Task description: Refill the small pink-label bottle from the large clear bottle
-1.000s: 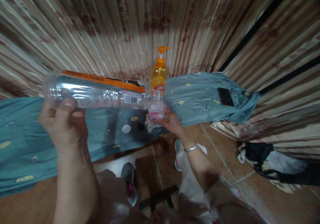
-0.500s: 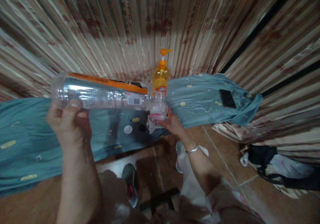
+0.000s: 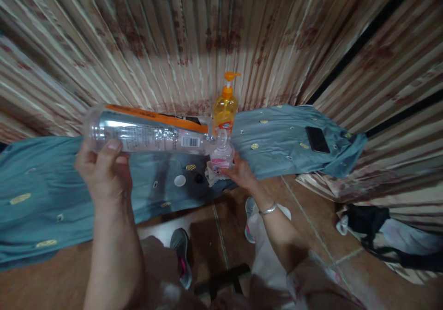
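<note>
My left hand (image 3: 104, 171) grips the base end of a large clear plastic bottle (image 3: 148, 132) with an orange label, held nearly level above the table. Its mouth points right and meets the top of a small clear bottle (image 3: 222, 155) with a pink label. My right hand (image 3: 242, 174) holds that small bottle upright on a crumpled cloth (image 3: 212, 175). A white cap (image 3: 180, 180) and a black cap (image 3: 198, 178) lie on the blue tablecloth (image 3: 41, 190) just left of the small bottle.
An orange pump bottle (image 3: 224, 109) stands behind the small bottle, against the striped curtain. A black phone (image 3: 317, 139) lies on the tablecloth at the right. A dark bag (image 3: 377, 227) sits on the tiled floor at the right. My shoes show below the table edge.
The view has shifted a little, so everything sits slightly right and lower. Both hands keep their grips, with the large bottle's mouth still at the small bottle's top.
</note>
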Tool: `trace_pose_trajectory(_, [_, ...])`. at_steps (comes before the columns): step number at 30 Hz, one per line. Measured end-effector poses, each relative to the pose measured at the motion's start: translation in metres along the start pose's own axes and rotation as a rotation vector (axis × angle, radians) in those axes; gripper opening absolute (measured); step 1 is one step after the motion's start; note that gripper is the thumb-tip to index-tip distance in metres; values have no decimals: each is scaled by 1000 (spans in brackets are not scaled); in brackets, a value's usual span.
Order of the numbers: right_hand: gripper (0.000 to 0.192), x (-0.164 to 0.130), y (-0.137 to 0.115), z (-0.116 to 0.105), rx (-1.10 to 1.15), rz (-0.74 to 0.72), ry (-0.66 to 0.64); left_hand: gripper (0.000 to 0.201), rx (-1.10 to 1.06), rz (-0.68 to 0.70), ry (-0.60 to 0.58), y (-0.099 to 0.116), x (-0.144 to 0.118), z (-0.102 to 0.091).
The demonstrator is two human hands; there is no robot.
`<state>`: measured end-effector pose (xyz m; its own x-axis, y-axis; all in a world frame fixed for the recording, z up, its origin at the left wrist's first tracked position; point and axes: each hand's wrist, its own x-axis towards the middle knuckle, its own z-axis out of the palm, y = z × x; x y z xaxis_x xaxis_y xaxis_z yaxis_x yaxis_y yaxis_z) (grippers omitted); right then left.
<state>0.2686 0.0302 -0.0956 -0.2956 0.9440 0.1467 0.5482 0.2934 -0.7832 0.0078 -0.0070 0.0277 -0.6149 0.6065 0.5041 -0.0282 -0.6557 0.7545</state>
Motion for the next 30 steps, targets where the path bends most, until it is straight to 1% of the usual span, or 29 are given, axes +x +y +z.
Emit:
trace_pose_trajectory(3, [65,0,0,0,6,-25,2,18,7,-2,-15,1,0,0])
trace_pose_trajectory(8, [65,1,1,1,1,6,-8,22,40,1,1,5,-2,3])
trace_pose_trajectory(11, [63,1,1,1,-14,0,-9,18,32,1,-30,6,-3,4])
trace_pose_trajectory(16, [61,1,1,1,-41,9,0,19,42,1,-18,5,-2,3])
trace_pose_trajectory(22, [58,1,1,1,-24,1,-1,17,20,22,-53,6,-3,4])
trace_pose_trajectory(26, [58,1,1,2,-7,-7,-1,14,-17,21,-31,6,-3,4])
trace_pose_trajectory(30, [62,0,0,1,-21,-10,5,17,39,18,-29,4,-2,2])
